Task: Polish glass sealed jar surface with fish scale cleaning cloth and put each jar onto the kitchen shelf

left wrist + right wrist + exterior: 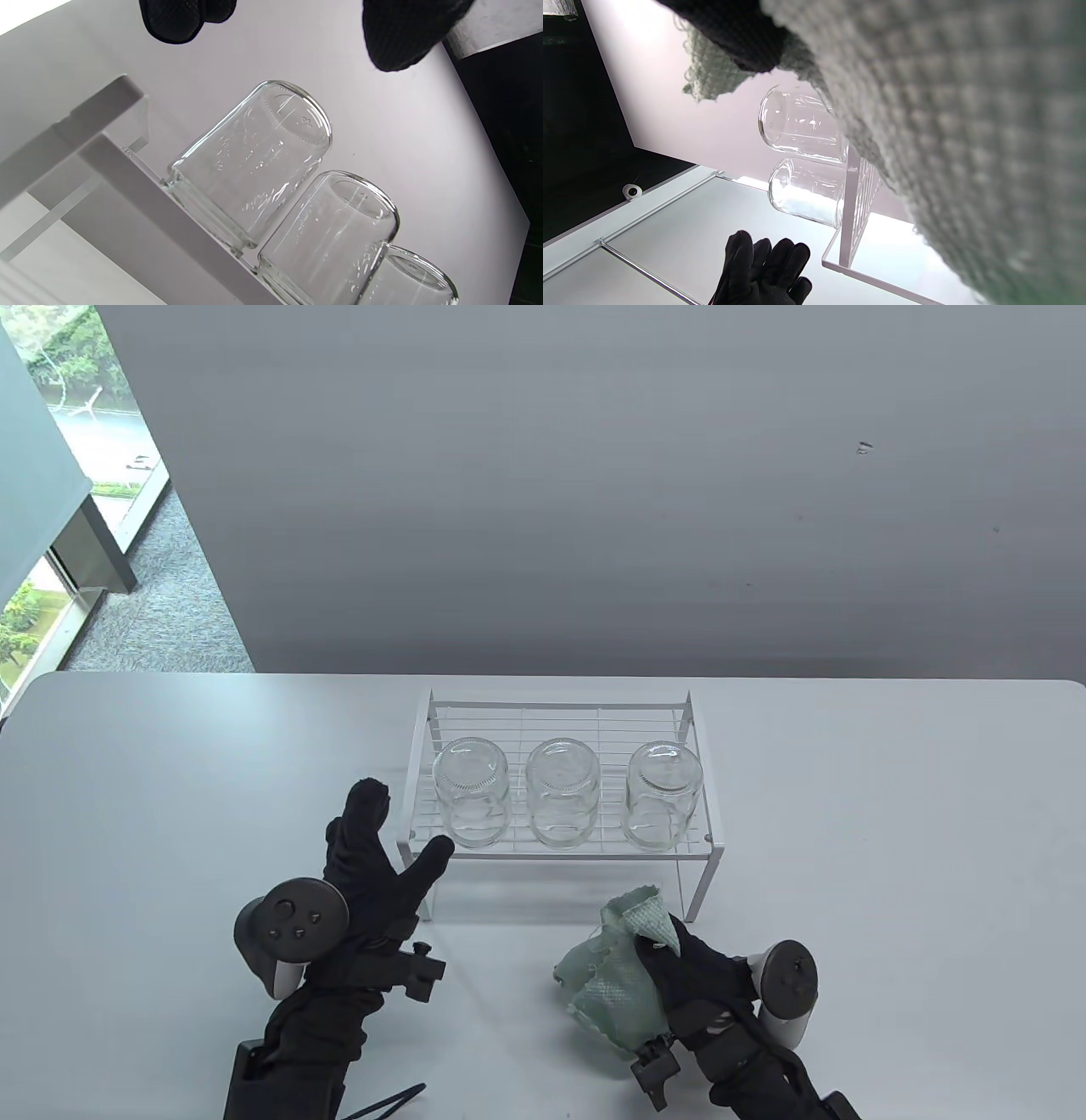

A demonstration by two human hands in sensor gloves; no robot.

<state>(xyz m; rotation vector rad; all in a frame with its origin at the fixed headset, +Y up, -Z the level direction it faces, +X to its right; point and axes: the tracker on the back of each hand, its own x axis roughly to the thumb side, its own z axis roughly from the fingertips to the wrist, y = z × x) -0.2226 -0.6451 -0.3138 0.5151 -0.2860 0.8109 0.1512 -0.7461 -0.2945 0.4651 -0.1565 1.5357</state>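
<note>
The left hand (373, 857) is spread with straight fingers, holding nothing, just beside the near left corner of the white wire shelf (696, 848). The right hand (704, 976) grips a bunched pale green cloth (615, 976) above the worktop (891, 831). Three glass jars (562, 793) stand upside down along the shelf top.

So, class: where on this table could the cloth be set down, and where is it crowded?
Bare table lies right of the shelf, and more lies left of the left hand. The shelf top is crowded: three jars fill its front row. The right hand grips the cloth.
</note>
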